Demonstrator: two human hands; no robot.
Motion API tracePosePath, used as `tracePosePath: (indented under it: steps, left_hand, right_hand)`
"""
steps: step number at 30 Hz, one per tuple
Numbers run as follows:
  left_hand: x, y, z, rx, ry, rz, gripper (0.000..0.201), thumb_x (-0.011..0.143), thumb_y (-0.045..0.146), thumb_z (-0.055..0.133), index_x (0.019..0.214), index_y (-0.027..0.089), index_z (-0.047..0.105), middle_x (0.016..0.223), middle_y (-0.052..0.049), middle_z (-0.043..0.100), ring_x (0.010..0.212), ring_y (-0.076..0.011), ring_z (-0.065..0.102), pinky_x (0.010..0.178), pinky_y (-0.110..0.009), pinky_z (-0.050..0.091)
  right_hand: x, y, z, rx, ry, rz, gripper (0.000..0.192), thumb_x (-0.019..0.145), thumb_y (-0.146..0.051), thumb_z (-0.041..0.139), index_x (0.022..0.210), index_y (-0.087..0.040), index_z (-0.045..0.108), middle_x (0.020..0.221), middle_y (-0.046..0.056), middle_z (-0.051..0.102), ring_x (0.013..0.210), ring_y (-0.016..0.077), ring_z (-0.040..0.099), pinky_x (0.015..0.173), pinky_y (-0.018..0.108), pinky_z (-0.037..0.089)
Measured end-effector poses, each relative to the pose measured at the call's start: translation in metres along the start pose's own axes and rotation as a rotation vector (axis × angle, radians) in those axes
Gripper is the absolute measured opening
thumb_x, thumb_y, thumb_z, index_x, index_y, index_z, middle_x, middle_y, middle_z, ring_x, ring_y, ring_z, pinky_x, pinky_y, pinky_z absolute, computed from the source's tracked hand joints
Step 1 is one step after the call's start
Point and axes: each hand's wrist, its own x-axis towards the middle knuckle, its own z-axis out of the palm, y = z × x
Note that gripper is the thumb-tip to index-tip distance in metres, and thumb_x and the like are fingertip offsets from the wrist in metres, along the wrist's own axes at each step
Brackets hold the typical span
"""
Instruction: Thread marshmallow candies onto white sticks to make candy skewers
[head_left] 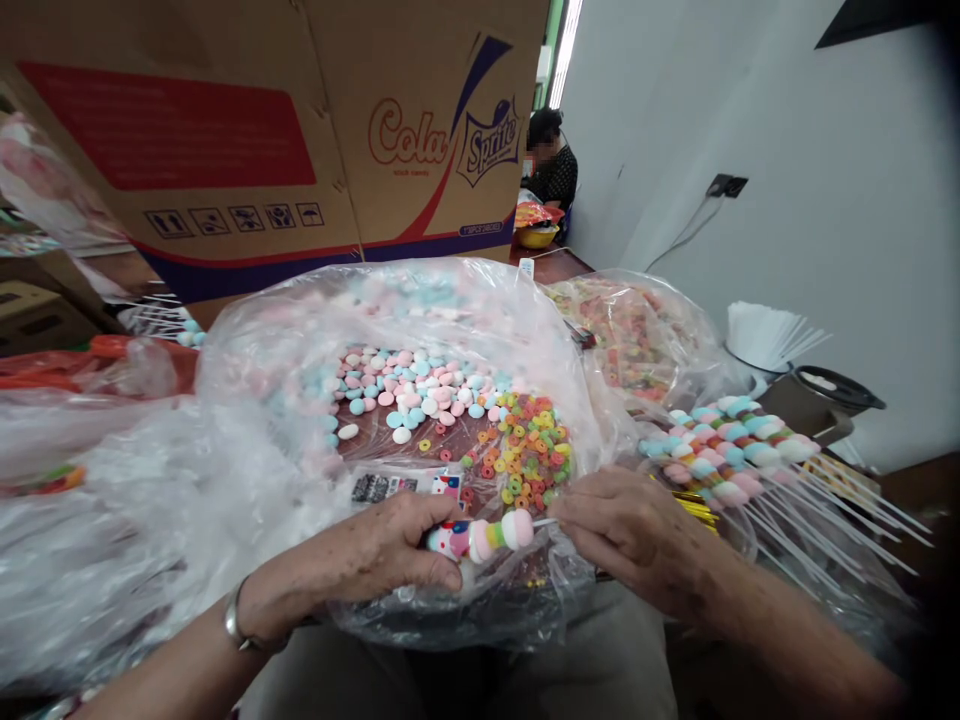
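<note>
My left hand [401, 545] is closed around one end of a candy skewer [499, 535], which has pink and white marshmallows, green and yellow gummy rings and a printed wrapper at its left end. My right hand [619, 520] pinches the white stick that comes out of the skewer's right end. Just behind my hands lie gummy rings [531, 450] in yellow, green and orange. Farther back are loose pink, white and blue marshmallows [420, 385] inside an open clear plastic bag [270, 330]. A small stack of printed wrappers [386, 487] lies beside my left hand.
On the right rest several finished candy skewers [735, 450], gold twist ties [694, 508] and a container of white sticks [769, 335]. A bag of gummy rings [630, 330] lies behind. A large cardboard box [337, 130] stands at the back; another person [555, 170] sits beyond it.
</note>
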Motion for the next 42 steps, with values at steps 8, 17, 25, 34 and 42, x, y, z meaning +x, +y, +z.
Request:
tracePosePath:
  steps: [8,17,25,34,42]
  left_hand:
    - [0.007,0.001,0.003,-0.142,-0.192,-0.11,0.053,0.071,0.067,0.078,0.09,0.018,0.069,0.075,0.005,0.054,0.07,-0.0146,0.043,0.063,-0.023,0.035]
    - [0.004,0.001,0.007,-0.41,-0.151,-0.305,0.045,0.071,0.044,0.085,0.103,0.019,0.066,0.072,0.004,0.058,0.063,-0.0139,0.05,0.055,-0.022,0.038]
    - [0.01,0.006,0.002,-0.09,-0.16,-0.15,0.042,0.075,0.057,0.08,0.086,0.019,0.066,0.07,0.005,0.052,0.063,-0.0141,0.045,0.056,-0.023,0.034]
    - [0.009,0.002,0.011,-0.498,-0.302,-0.367,0.055,0.051,0.057,0.093,0.075,0.02,0.06,0.058,0.007,0.057,0.046,-0.0093,0.045,0.044,-0.021,0.039]
    - [0.013,-0.003,0.017,-0.474,-0.209,-0.325,0.055,0.054,0.05,0.093,0.088,0.019,0.063,0.068,0.006,0.058,0.058,-0.0126,0.051,0.053,-0.024,0.044]
  right_hand:
    - [0.006,0.004,-0.004,-0.155,0.232,-0.201,0.024,0.097,-0.008,0.048,0.088,-0.019,0.067,0.072,0.001,0.066,0.067,0.0162,0.054,0.066,0.031,0.033]
    - [0.002,-0.001,-0.002,-0.121,0.198,-0.183,0.023,0.096,-0.009,0.047,0.092,-0.019,0.067,0.072,0.002,0.067,0.067,0.0161,0.056,0.066,0.031,0.035]
    - [0.0,-0.002,-0.009,-0.097,0.216,-0.18,0.023,0.095,-0.01,0.048,0.087,-0.019,0.066,0.072,0.001,0.068,0.065,0.0151,0.056,0.065,0.031,0.037]
    - [0.001,0.003,-0.007,-0.203,0.337,-0.285,0.018,0.1,-0.012,0.047,0.108,-0.018,0.063,0.076,0.003,0.069,0.066,0.0161,0.054,0.065,0.033,0.034]
    - [-0.002,-0.014,0.012,-0.044,0.126,-0.141,0.024,0.097,-0.012,0.046,0.084,-0.02,0.064,0.068,0.0,0.063,0.063,0.0149,0.054,0.063,0.031,0.033]
